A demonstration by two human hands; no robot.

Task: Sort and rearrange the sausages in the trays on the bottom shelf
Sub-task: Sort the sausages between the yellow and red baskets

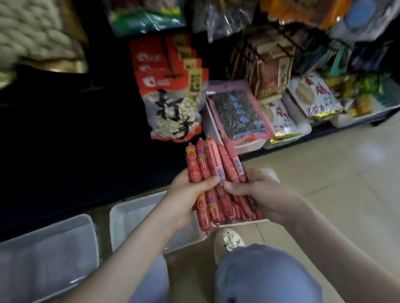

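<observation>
Over the shop's tiled floor point(346, 173), left hand point(187, 193) and right hand point(262, 194) hold a bunch of sausages point(208, 160), fingers point(209, 180) curled round it, above a white tray point(272, 175); better to square the ends before laying them flat.

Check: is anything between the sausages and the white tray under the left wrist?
Nothing visible does. The left hand and right hand grip the sausages above the tray, whose visible floor looks bare. Only the left forearm crosses over its right side.
</observation>
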